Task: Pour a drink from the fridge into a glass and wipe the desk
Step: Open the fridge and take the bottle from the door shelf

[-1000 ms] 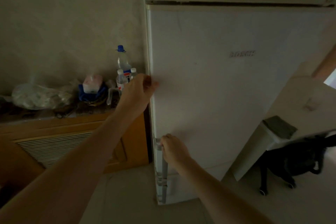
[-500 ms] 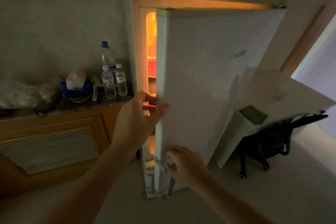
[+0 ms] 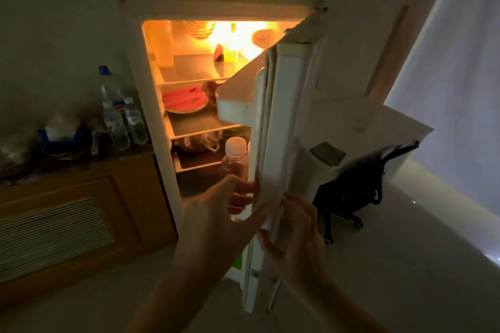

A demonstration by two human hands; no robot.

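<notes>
The white fridge [image 3: 130,43] stands open, lit orange inside. Its door [image 3: 286,121] is swung out towards me, seen almost edge-on. A clear bottle with a white cap and a reddish drink [image 3: 234,159] stands in the door rack. My left hand [image 3: 219,213] grips the door's inner edge, fingers curled just below that bottle. My right hand [image 3: 295,235] holds the outer side of the door edge near the handle. On the shelves sit a plate of watermelon slices [image 3: 185,101] and a bag of food [image 3: 200,142].
Several water bottles [image 3: 121,119] and a blue bowl [image 3: 58,140] stand on a wooden cabinet [image 3: 81,197] left of the fridge. A white box [image 3: 359,130] and a black bag [image 3: 349,192] lie right of the door. A pale curtain [image 3: 454,62] hangs at the right.
The fridge door went from closed to wide open, swinging right. Both hands stayed on its edge. The lit shelves and the bottle in the door came into sight.
</notes>
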